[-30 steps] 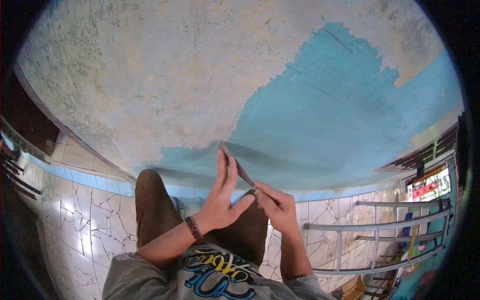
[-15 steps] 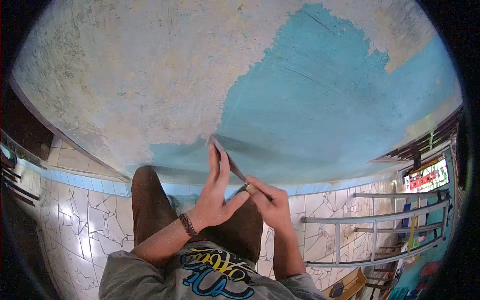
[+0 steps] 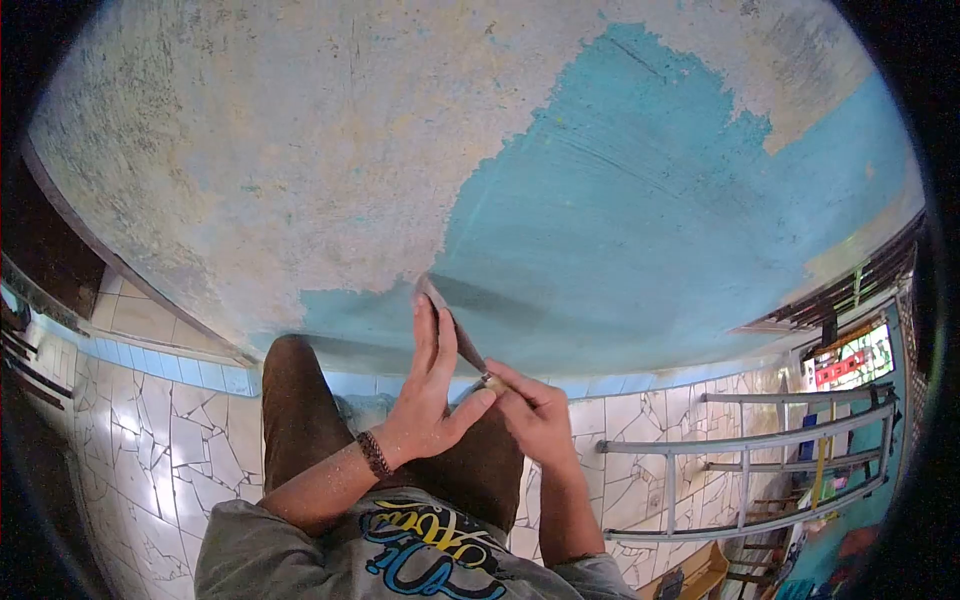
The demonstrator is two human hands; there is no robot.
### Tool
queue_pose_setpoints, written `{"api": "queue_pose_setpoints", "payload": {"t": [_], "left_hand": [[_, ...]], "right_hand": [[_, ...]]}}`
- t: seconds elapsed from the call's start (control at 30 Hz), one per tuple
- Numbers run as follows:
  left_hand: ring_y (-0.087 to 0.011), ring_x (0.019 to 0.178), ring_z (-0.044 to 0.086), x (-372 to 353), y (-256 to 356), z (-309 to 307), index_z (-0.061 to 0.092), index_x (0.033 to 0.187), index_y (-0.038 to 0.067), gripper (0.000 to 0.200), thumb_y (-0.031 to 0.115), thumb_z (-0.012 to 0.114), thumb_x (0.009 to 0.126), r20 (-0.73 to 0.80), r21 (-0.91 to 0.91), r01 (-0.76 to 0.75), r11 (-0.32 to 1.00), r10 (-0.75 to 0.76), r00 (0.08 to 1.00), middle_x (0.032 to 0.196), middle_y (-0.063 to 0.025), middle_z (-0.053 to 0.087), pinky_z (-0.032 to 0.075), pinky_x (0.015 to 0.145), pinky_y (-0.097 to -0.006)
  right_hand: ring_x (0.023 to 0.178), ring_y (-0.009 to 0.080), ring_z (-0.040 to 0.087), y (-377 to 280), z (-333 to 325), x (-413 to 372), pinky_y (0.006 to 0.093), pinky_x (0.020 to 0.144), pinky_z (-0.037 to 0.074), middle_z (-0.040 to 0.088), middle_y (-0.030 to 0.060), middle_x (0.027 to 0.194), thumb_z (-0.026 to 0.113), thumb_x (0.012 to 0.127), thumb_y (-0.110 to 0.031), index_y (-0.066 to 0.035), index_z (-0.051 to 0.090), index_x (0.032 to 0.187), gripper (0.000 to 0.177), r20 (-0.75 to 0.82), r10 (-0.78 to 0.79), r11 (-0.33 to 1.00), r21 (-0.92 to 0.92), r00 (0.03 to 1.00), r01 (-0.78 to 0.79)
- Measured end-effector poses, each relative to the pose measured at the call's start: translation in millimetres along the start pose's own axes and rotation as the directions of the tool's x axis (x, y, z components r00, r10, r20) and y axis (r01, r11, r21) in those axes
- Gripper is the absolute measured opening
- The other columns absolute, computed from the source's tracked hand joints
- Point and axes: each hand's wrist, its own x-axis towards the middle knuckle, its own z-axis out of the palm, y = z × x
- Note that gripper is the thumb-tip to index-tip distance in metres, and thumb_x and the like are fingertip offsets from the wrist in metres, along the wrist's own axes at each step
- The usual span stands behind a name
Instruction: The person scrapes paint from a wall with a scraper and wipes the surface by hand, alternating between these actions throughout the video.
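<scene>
My right hand is closed around the handle of a scraper, whose dull metal blade slants up and left to the wall. The blade's tip meets the wall where the blue paint borders a rough, pale, stripped area. My left hand lies along the blade with its fingers stretched out, their tips near the scraper's end. Its thumb stands apart, close to the right hand. A dark braided bracelet circles the left wrist.
My bent knees are close to the wall, above a floor of white broken-pattern tiles. A metal ladder lies at the right, with a wooden piece below it. A slatted opening interrupts the wall at far right.
The view has tilted slightly, so the wall sits a little lower. My right hand and the scraper's handle have shifted slightly left; the blade's tip stays at the paint's edge.
</scene>
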Motion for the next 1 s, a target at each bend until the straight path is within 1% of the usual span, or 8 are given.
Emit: {"api": "queue_pose_setpoints", "payload": {"t": [0.2,0.3,0.4,0.5,0.7,0.77,0.87,1.0], "left_hand": [[-0.0457,0.145,-0.009,-2,-2,2,-0.005,0.147,-0.014,0.096,0.044,0.053,0.095,-0.019,0.007,0.017,1.0,-0.017,1.0,0.152,-0.0381,-0.013,0.005,0.117,-0.0476],[-0.0501,0.143,-0.008,1,0,3,-0.002,0.148,-0.011,0.095,0.041,0.056,0.094,-0.045,-0.036,0.026,0.999,-0.028,0.999,0.151,-0.039,-0.012,0.009,0.116,-0.0513],[-0.0502,0.143,-0.009,-3,-11,-5,-0.003,0.148,-0.011,0.096,0.041,0.056,0.094,-0.155,0.067,0.011,0.998,0.0,0.988,0.151,-0.0391,-0.012,0.009,0.116,-0.0504],[-0.0509,0.143,-0.009,-7,-10,-13,-0.003,0.148,-0.011,0.095,0.039,0.057,0.094,0.031,-0.021,0.016,1.0,-0.016,0.999,0.151,-0.0391,-0.013,0.009,0.116,-0.0503],[-0.0518,0.143,-0.008,-6,-18,5,-0.001,0.148,-0.011,0.094,0.04,0.057,0.094,-0.07,0.0,-0.011,1.0,0.011,0.997,0.15,-0.041,-0.013,0.01,0.116,-0.05],[-0.0514,0.143,-0.009,-10,-19,5,-0.002,0.148,-0.011,0.095,0.041,0.057,0.094,0.02,-0.041,0.009,0.999,-0.008,1.0,0.15,-0.0414,-0.013,0.01,0.116,-0.0498],[-0.0508,0.143,-0.009,-7,-23,4,-0.004,0.148,-0.011,0.096,0.041,0.057,0.094,0.036,-0.037,0.019,0.999,-0.018,0.999,0.15,-0.0413,-0.013,0.01,0.116,-0.0499],[-0.0505,0.143,-0.009,-12,-22,10,-0.004,0.148,-0.011,0.097,0.041,0.057,0.094,0.037,-0.039,0.031,0.999,-0.029,0.999,0.15,-0.0411,-0.013,0.01,0.116,-0.05]], "right_hand": [[0.076,0.0069,0.055,1,-4,2,0.0242,0.071,0.047,0.066,0.0024,0.082,0.056,0.09,-0.004,-0.005,0.066,0.12,0.032,0.025,0.026,1.0,-0.018,0.999,-0.026],[0.078,0.0069,0.058,-7,-6,13,0.0216,0.072,0.048,0.068,0.002,0.086,0.053,0.09,0.0,0.0,0.065,0.121,0.033,0.04,0.02,0.998,-0.068,0.999,-0.017],[0.079,0.0066,0.059,-4,17,21,0.0217,0.073,0.048,0.069,0.0019,0.087,0.055,0.09,-0.001,0.0,0.065,0.121,0.033,0.063,-0.165,0.981,-0.087,0.984,0.171],[0.072,0.0047,0.055,-3,1,7,0.0207,0.065,0.046,0.065,0.0005,0.079,0.055,0.09,-0.002,-0.002,0.066,0.12,0.032,0.027,-0.032,0.999,-0.038,0.999,0.033],[0.067,0.0036,0.049,3,2,13,0.0198,0.06,0.042,0.061,-0.0029,0.076,0.057,0.09,-0.002,-0.001,0.066,0.12,0.031,0.004,-0.024,0.998,-0.06,1.0,0.024],[0.067,0.0039,0.049,9,0,4,0.0198,0.061,0.042,0.061,-0.0033,0.077,0.056,0.09,-0.002,-0.001,0.066,0.12,0.032,-0.008,-0.026,0.999,-0.048,1.0,0.026],[0.083,0.0119,0.064,12,-2,10,0.0262,0.077,0.05,0.072,0.0093,0.092,0.06,0.089,-0.006,-0.006,0.067,0.118,0.03,0.016,0.116,0.992,-0.044,0.993,-0.115],[0.082,0.0125,0.064,19,-1,1,0.0265,0.077,0.05,0.072,0.0107,0.092,0.059,0.089,-0.005,-0.005,0.067,0.118,0.03,0.001,-0.034,0.992,-0.12,0.999,0.034]]}}
